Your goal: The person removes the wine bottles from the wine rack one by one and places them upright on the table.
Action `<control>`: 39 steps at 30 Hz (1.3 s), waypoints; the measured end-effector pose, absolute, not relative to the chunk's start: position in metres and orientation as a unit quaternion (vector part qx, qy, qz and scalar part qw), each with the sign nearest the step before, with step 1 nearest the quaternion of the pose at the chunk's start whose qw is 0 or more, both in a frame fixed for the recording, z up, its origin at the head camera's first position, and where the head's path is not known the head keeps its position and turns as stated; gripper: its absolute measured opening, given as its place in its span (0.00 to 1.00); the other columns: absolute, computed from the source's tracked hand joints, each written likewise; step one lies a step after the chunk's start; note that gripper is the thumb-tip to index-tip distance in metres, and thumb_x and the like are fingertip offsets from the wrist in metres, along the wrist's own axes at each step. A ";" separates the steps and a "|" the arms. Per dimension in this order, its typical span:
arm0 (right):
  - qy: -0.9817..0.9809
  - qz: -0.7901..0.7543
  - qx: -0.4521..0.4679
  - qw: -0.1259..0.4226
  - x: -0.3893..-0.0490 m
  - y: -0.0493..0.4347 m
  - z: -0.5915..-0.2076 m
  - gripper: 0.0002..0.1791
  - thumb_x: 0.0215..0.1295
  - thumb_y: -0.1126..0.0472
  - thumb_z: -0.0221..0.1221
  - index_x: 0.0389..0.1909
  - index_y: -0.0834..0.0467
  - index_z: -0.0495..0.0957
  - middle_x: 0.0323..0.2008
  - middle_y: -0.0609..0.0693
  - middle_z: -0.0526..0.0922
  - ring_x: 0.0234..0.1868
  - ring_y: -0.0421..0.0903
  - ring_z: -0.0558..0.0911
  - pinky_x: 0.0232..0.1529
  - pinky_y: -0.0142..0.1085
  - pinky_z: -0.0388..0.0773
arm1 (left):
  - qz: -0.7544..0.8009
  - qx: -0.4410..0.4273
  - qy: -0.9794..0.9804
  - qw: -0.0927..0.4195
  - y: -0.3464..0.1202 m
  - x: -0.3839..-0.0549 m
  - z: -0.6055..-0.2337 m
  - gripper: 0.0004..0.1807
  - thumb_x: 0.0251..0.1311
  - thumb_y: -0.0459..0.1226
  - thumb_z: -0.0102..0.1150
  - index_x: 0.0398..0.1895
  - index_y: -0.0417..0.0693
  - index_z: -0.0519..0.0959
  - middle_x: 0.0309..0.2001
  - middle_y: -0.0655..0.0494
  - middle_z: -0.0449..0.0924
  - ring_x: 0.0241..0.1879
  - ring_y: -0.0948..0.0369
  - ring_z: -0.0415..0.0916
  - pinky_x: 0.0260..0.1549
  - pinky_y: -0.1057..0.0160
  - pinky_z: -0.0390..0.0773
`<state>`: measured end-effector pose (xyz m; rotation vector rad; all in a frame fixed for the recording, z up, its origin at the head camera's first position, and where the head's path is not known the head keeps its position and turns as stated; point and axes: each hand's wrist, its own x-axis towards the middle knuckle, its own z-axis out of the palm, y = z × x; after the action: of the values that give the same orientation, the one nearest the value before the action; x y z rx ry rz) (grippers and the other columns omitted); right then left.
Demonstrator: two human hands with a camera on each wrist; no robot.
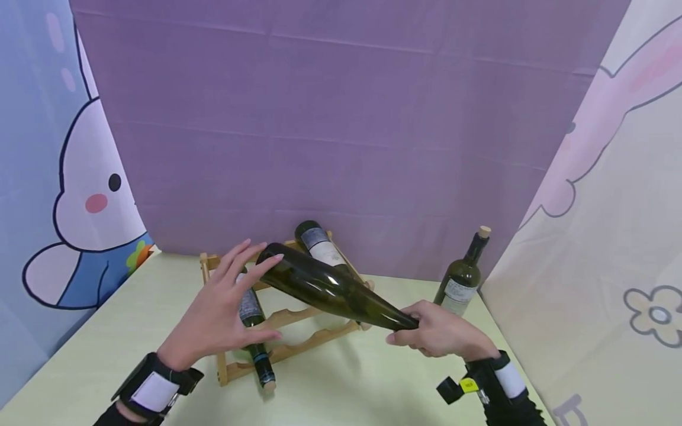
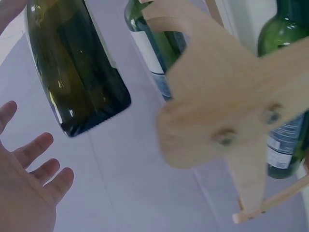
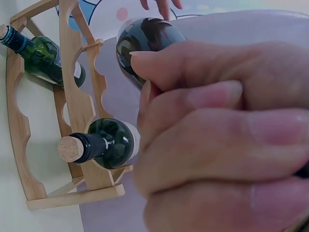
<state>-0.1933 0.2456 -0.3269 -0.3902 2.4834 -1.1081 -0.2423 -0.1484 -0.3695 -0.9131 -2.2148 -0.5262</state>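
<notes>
A dark green wine bottle (image 1: 325,287) is held in the air above the wooden rack, tilted with its base up to the left. My right hand (image 1: 439,328) grips its neck, the fingers curled round it in the right wrist view. At the base end my left hand (image 1: 224,302) is spread, fingers extended close beside the glass; in the left wrist view a gap shows between those fingers and the bottle. Beneath, the wooden wine rack (image 1: 314,342) carries one bottle (image 1: 256,319) at its lower left and another bottle (image 1: 322,245) at its upper right.
A corked bottle with a pale label (image 1: 460,278) stands upright on the table (image 1: 309,408), behind my right hand. A purple cloth (image 1: 341,118) hangs behind the rack, with cartoon-printed panels at both sides.
</notes>
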 end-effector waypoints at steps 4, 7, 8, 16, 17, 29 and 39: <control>0.883 -0.399 -0.144 0.200 -0.191 0.245 -0.325 0.18 0.59 0.46 0.67 0.40 0.56 0.82 0.16 0.43 0.64 0.14 0.39 0.60 0.16 0.31 0.55 | -0.186 -0.374 -0.840 0.347 -0.138 -0.244 -0.363 0.65 0.31 0.74 0.67 0.78 0.65 0.57 0.77 0.54 0.50 0.75 0.49 0.43 0.59 0.37 0.63; 0.880 -0.402 -0.150 0.204 -0.190 0.243 -0.324 0.17 0.58 0.47 0.67 0.37 0.57 0.81 0.16 0.43 0.64 0.14 0.39 0.60 0.16 0.31 0.56 | -0.179 -0.387 -0.834 0.350 -0.132 -0.244 -0.360 0.64 0.32 0.75 0.64 0.78 0.64 0.57 0.77 0.55 0.49 0.75 0.49 0.43 0.59 0.39 0.64; 0.880 -0.402 -0.152 0.205 -0.189 0.242 -0.323 0.17 0.58 0.47 0.67 0.36 0.57 0.81 0.17 0.43 0.64 0.14 0.39 0.61 0.17 0.31 0.56 | -0.177 -0.391 -0.833 0.350 -0.130 -0.245 -0.359 0.64 0.33 0.76 0.64 0.78 0.64 0.57 0.77 0.55 0.49 0.75 0.49 0.43 0.60 0.39 0.64; 0.879 -0.393 -0.162 0.215 -0.182 0.235 -0.318 0.15 0.57 0.47 0.68 0.37 0.55 0.83 0.17 0.43 0.63 0.14 0.39 0.62 0.17 0.31 0.58 | -0.167 -0.423 -0.824 0.337 -0.116 -0.244 -0.358 0.61 0.34 0.76 0.61 0.76 0.65 0.60 0.77 0.54 0.48 0.76 0.49 0.40 0.52 0.42 0.73; 0.879 -0.392 -0.165 0.216 -0.181 0.234 -0.318 0.15 0.57 0.47 0.68 0.36 0.54 0.83 0.17 0.43 0.63 0.14 0.39 0.62 0.17 0.31 0.57 | -0.163 -0.423 -0.825 0.336 -0.115 -0.244 -0.358 0.61 0.34 0.77 0.60 0.76 0.65 0.60 0.77 0.54 0.48 0.76 0.49 0.40 0.52 0.42 0.73; 0.889 -0.346 -0.219 0.204 -0.173 0.229 -0.319 0.10 0.60 0.47 0.66 0.32 0.49 0.82 0.18 0.40 0.63 0.16 0.37 0.62 0.20 0.31 0.60 | -0.116 -0.447 -0.816 0.349 -0.108 -0.236 -0.362 0.60 0.29 0.71 0.70 0.72 0.60 0.68 0.70 0.48 0.62 0.72 0.48 0.52 0.58 0.42 0.67; 0.893 -0.331 -0.241 0.184 -0.171 0.226 -0.318 0.09 0.60 0.48 0.67 0.32 0.49 0.82 0.18 0.41 0.65 0.16 0.37 0.65 0.19 0.30 0.61 | -0.068 -0.432 -0.829 0.348 -0.108 -0.231 -0.364 0.51 0.31 0.67 0.71 0.65 0.58 0.73 0.44 0.56 0.79 0.45 0.55 0.78 0.43 0.49 0.77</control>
<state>-0.1714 0.2259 -0.3178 -0.6803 2.5194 -0.9336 -0.2309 -0.1080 -0.3640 -1.1209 -2.1494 -0.1759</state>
